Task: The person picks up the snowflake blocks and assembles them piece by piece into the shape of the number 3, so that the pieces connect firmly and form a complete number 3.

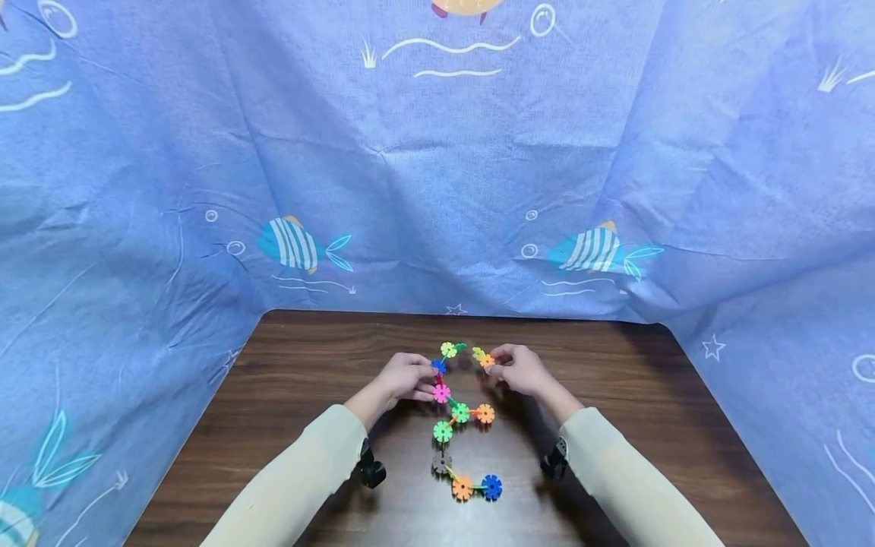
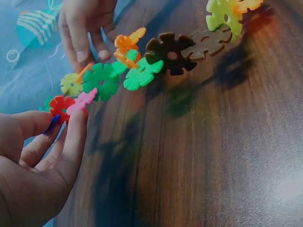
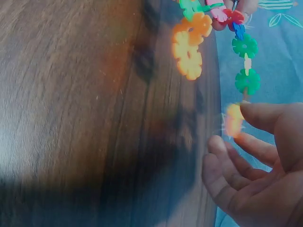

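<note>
A long chain of interlocking plastic snowflake discs runs across the table. My left hand [image 1: 405, 376] pinches it near the red disc [image 2: 61, 108] and the dark blue disc [image 1: 438, 367]. A pink disc [image 1: 441, 393] sits beside those fingertips. At the far end of the chain are a yellow-green disc [image 1: 448, 349] and a green disc [image 3: 247, 81]. My right hand [image 1: 522, 370] pinches an orange disc [image 1: 488, 360], with a small yellow-green disc [image 1: 477, 352] at its side. Whether that piece touches the chain's end, I cannot tell.
The chain's near part holds a brown disc [image 2: 171, 54], another orange disc [image 1: 462, 488] and a blue disc [image 1: 491, 487]. An orange disc [image 1: 484, 413] branches off to the right. Beyond the wooden table [image 1: 307, 456] hangs a blue fish-print cloth [image 1: 437, 190].
</note>
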A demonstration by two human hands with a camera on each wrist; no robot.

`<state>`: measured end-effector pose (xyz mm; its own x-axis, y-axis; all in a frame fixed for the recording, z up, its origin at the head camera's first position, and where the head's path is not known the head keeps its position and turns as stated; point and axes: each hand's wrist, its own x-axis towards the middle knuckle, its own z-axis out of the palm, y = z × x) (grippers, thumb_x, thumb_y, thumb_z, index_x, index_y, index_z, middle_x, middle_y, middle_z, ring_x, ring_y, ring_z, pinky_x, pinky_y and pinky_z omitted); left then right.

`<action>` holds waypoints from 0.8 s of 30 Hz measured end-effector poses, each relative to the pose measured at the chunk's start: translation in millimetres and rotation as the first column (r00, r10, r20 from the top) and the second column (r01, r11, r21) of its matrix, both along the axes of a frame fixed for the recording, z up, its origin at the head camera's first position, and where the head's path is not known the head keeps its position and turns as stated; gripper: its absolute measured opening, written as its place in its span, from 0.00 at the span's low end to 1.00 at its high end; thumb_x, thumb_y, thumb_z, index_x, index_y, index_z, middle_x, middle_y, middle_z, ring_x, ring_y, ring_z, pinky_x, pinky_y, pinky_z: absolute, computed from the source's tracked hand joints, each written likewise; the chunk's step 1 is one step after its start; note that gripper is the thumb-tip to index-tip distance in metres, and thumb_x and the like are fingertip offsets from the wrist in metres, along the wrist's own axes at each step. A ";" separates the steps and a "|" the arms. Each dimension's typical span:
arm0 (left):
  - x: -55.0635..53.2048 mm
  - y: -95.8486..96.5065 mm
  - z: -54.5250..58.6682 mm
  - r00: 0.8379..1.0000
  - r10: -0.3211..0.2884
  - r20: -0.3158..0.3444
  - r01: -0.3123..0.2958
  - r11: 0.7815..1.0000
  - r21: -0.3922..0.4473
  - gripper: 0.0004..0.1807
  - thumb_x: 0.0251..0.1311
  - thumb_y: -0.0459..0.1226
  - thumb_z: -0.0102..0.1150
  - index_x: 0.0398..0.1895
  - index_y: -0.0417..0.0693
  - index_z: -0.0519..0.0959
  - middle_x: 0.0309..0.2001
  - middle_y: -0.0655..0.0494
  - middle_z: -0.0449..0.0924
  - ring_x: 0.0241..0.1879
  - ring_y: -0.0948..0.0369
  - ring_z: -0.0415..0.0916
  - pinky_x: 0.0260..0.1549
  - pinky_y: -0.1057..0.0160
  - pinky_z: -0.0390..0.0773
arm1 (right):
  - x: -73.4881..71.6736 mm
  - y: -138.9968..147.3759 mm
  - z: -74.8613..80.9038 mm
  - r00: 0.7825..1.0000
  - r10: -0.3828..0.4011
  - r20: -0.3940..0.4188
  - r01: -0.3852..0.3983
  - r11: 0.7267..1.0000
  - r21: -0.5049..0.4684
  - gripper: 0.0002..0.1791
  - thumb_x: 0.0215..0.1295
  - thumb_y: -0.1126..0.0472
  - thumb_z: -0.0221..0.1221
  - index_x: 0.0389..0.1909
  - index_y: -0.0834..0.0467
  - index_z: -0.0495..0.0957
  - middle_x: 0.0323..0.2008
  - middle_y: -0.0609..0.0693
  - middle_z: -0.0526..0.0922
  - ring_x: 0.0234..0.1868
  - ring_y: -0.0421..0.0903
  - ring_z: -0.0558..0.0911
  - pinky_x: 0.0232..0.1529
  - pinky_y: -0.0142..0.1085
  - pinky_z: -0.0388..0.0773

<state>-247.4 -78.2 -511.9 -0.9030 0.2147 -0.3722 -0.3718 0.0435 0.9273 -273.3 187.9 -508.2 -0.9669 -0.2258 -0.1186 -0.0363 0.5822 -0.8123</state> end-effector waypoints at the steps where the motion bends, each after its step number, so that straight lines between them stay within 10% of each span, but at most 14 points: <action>1: -1.0 -0.5 0.2 1.000 0.000 0.003 0.000 1.000 0.000 0.08 0.69 0.30 0.59 0.46 0.32 0.79 0.37 0.46 0.82 0.25 0.59 0.82 0.35 0.57 0.88 | 0.4 0.6 1.8 1.000 0.005 0.001 -0.005 1.000 0.010 0.22 0.64 0.63 0.66 0.57 0.67 0.79 0.44 0.57 0.85 0.38 0.53 0.86 0.31 0.38 0.83; 13: -4.3 13.8 13.7 1.000 -0.005 -0.012 0.005 0.999 0.034 0.13 0.69 0.32 0.62 0.52 0.31 0.79 0.33 0.48 0.83 0.26 0.60 0.83 0.33 0.61 0.87 | 20.3 -34.1 32.9 0.984 0.164 -0.063 -0.172 0.974 -0.147 0.23 0.66 0.53 0.69 0.53 0.64 0.82 0.38 0.55 0.88 0.38 0.64 0.87 0.35 0.54 0.86; 24: -0.8 29.4 28.9 0.999 -0.008 -0.033 0.011 0.996 0.092 0.16 0.75 0.38 0.56 0.54 0.33 0.81 0.37 0.49 0.88 0.32 0.58 0.88 0.37 0.60 0.88 | 25.6 -42.2 27.9 0.999 0.030 -0.042 -0.038 0.980 -0.193 0.12 0.61 0.66 0.69 0.44 0.63 0.83 0.29 0.53 0.87 0.28 0.55 0.87 0.27 0.40 0.84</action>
<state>-248.2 -48.8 -482.9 -0.9120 0.2557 -0.3207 -0.3413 -0.0397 0.9391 -247.7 145.7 -480.3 -0.9613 -0.2736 -0.0316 -0.0873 0.4118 -0.9071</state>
